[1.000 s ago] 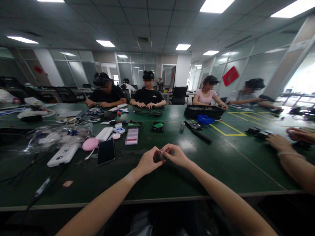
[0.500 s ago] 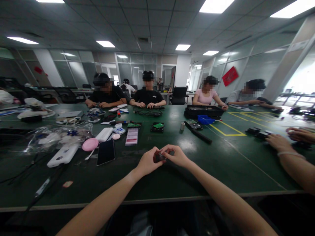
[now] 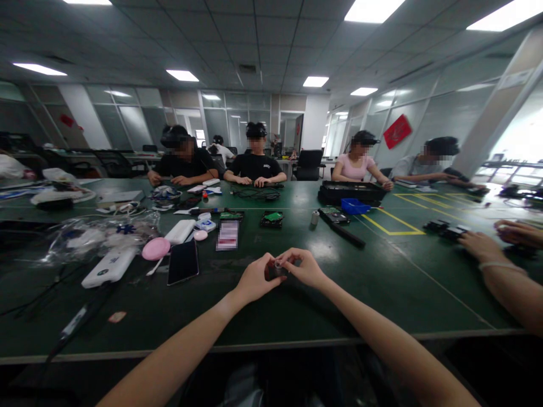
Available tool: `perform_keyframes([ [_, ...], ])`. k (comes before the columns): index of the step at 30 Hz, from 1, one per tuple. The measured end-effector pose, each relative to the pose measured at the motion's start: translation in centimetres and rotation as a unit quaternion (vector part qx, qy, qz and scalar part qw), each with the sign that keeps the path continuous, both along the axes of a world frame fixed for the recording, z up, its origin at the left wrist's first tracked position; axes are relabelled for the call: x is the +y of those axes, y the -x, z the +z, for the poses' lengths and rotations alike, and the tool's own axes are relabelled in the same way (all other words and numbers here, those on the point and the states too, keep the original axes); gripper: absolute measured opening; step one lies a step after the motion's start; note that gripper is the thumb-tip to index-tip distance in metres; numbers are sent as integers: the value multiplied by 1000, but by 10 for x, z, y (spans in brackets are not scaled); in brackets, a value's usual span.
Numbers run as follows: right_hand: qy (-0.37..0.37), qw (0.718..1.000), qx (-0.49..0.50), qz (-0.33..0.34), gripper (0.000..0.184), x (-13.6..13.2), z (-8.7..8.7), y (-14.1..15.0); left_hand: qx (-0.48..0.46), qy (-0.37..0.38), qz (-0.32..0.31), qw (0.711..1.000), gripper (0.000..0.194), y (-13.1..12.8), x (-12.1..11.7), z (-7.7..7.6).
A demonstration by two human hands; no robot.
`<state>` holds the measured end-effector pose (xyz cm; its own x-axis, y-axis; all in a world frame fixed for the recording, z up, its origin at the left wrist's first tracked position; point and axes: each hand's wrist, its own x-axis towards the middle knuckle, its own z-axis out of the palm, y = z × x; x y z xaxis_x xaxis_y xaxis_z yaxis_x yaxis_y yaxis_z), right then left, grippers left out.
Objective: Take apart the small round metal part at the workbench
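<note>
Just in front of me, over the green table, my two hands meet around a small dark grey, metallic-looking part with a round, ring-like top. My left hand curls its fingers and thumb about the part's left side. From the right, my right hand pinches at the top with thumb and fingertips. The fingers hide most of the part, so its kind is unclear. Beyond the hands lie a drive with a green circuit board and a small metal cylinder.
To the left are a black tablet, a pink round lid, a white device and clear plastic bags. Farther right stand a blue tray and a long black casing. A co-worker's hands work at the right edge; several people sit opposite.
My right fingers have shifted slightly at the part's top, and its ring-like end shows more clearly. The left hand stays in place.
</note>
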<state>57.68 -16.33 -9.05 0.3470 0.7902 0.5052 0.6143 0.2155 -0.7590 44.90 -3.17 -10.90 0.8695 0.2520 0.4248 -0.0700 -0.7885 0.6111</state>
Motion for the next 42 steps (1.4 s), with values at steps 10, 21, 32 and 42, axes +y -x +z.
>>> perform_keyframes([
  [10,-37,988,86,-123,21,3,-6,-31,-9,15,-5,1000,30,0,0,-2],
  [21,211,977,0,-31,9,0,-23,-38,-2,1,-6,1000,30,-1,0,-1],
  [32,222,969,-41,-98,11,-3,-20,-40,6,7,-7,1000,31,0,1,-1],
  [42,170,979,-33,-111,7,-2,-18,-36,0,12,-12,1000,31,-1,1,-3],
])
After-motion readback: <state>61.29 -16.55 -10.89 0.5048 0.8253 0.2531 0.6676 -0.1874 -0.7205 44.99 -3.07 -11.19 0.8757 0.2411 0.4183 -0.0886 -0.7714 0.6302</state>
